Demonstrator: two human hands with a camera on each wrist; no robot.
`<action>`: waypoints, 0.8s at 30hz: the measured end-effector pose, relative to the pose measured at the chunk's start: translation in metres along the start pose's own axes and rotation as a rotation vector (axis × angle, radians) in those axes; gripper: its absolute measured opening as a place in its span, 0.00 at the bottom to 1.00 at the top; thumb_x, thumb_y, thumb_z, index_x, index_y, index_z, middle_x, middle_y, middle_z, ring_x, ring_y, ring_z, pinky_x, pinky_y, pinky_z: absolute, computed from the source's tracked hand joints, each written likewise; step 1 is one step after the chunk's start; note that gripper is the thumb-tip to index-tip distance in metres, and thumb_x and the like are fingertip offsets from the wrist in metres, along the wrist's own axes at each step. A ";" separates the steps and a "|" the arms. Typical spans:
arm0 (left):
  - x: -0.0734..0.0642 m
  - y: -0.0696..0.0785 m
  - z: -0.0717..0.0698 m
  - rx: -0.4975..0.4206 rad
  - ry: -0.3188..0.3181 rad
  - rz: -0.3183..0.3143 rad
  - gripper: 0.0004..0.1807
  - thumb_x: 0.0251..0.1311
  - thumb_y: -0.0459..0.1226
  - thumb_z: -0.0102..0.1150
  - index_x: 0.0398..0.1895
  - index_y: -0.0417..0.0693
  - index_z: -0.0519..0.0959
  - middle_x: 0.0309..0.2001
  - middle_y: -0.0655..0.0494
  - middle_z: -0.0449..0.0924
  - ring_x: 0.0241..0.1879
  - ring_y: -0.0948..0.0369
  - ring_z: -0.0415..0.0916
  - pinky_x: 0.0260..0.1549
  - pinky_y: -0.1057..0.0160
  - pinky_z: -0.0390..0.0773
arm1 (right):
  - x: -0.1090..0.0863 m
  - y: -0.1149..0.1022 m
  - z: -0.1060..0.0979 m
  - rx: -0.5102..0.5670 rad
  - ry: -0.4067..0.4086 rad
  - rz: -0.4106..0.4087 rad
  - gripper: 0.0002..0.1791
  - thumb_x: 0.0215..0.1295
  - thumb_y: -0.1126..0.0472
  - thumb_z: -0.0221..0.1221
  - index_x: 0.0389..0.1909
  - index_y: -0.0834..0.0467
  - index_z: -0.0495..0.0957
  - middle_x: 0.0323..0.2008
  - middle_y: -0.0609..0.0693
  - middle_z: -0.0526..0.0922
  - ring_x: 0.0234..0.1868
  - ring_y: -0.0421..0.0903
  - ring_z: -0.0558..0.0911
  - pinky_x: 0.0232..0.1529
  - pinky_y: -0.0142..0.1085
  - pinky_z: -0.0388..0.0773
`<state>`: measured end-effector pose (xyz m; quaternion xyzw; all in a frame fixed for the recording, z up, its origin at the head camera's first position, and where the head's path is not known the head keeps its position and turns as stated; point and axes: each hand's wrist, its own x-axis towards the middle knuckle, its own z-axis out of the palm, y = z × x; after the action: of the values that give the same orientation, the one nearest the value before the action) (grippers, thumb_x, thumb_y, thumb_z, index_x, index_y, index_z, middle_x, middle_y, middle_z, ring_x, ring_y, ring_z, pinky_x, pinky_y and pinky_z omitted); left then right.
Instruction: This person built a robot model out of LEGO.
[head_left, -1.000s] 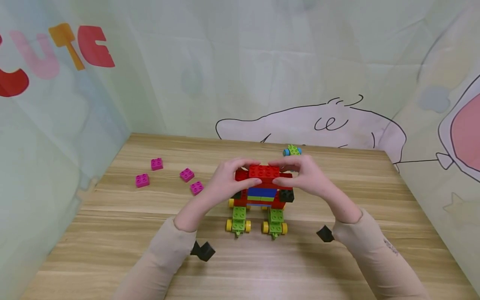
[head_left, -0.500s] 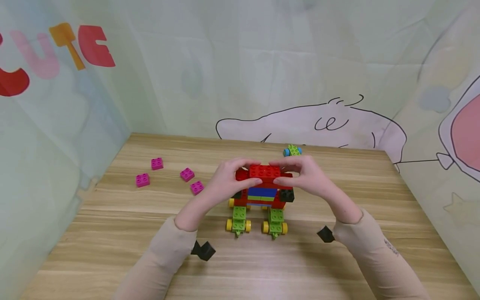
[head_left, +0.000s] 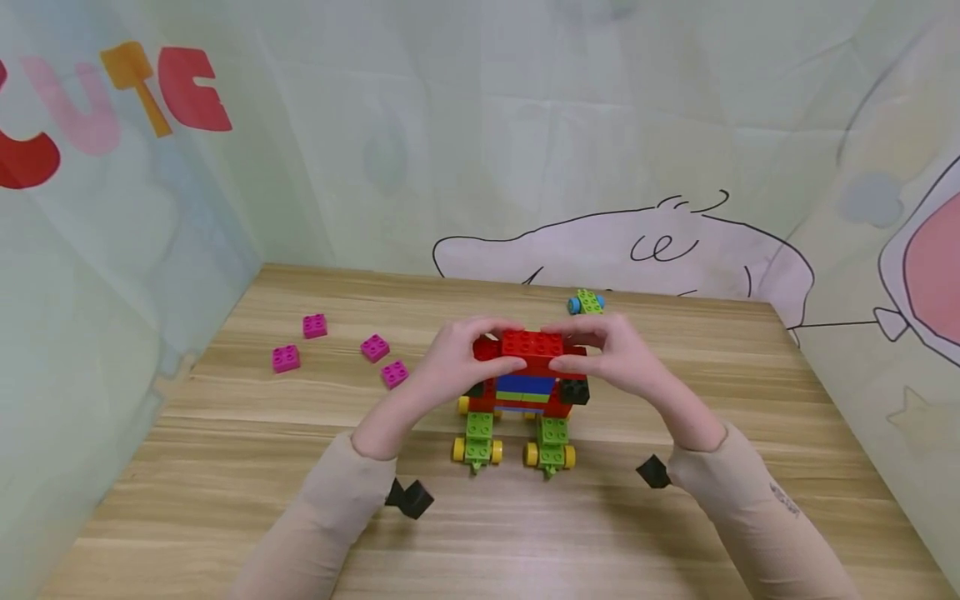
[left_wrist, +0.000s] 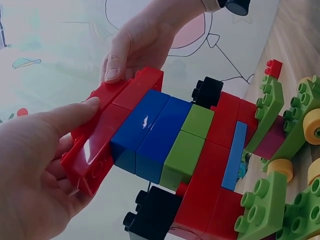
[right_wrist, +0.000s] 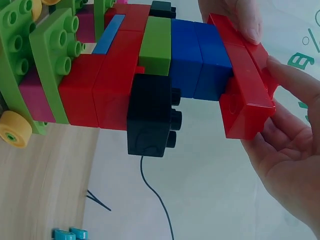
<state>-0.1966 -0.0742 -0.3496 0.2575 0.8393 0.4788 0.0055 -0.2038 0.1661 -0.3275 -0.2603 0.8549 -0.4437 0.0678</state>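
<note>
A built toy of big studded bricks stands on the table, its blue bricks (left_wrist: 145,125) stacked over lime green and red ones. Black bricks (head_left: 574,390) jut from its sides, and green wheeled bases (head_left: 552,450) with yellow wheels carry it. Across the top lies a red brick (head_left: 532,343) on a wider red layer (right_wrist: 245,75). My left hand (head_left: 459,357) pinches the left end of this top red brick, thumb on the near side, fingers behind. On its right end my right hand (head_left: 617,353) has the same pinch. The fingertips behind the brick are partly hidden.
Several loose magenta bricks, such as this magenta brick (head_left: 285,359), lie left on the wooden table (head_left: 247,467). A small lime green wheeled piece (head_left: 587,302) with blue wheels sits behind my right hand. Printed cloth walls (head_left: 480,150) border the table's back and sides.
</note>
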 end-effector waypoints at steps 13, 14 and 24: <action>0.003 -0.005 0.001 -0.053 -0.007 0.001 0.22 0.59 0.42 0.68 0.56 0.44 0.80 0.47 0.49 0.83 0.37 0.59 0.79 0.35 0.65 0.82 | 0.001 -0.007 -0.003 -0.049 -0.027 -0.009 0.20 0.61 0.65 0.66 0.54 0.65 0.80 0.50 0.59 0.84 0.48 0.52 0.84 0.50 0.41 0.83; 0.003 -0.004 0.001 -0.051 -0.005 0.005 0.22 0.59 0.42 0.68 0.56 0.44 0.80 0.47 0.49 0.84 0.37 0.58 0.79 0.35 0.65 0.82 | 0.001 -0.007 -0.003 -0.049 -0.027 -0.008 0.20 0.60 0.64 0.66 0.54 0.65 0.80 0.50 0.59 0.84 0.48 0.52 0.84 0.50 0.41 0.83; 0.002 -0.003 0.001 -0.032 0.016 0.030 0.22 0.58 0.41 0.68 0.54 0.43 0.81 0.49 0.48 0.84 0.42 0.55 0.81 0.38 0.64 0.83 | 0.002 -0.006 -0.002 -0.044 -0.029 -0.004 0.20 0.60 0.64 0.66 0.54 0.64 0.80 0.49 0.58 0.84 0.46 0.51 0.84 0.49 0.41 0.83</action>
<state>-0.1993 -0.0735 -0.3518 0.2659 0.8278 0.4940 -0.0043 -0.2036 0.1641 -0.3214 -0.2697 0.8628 -0.4211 0.0736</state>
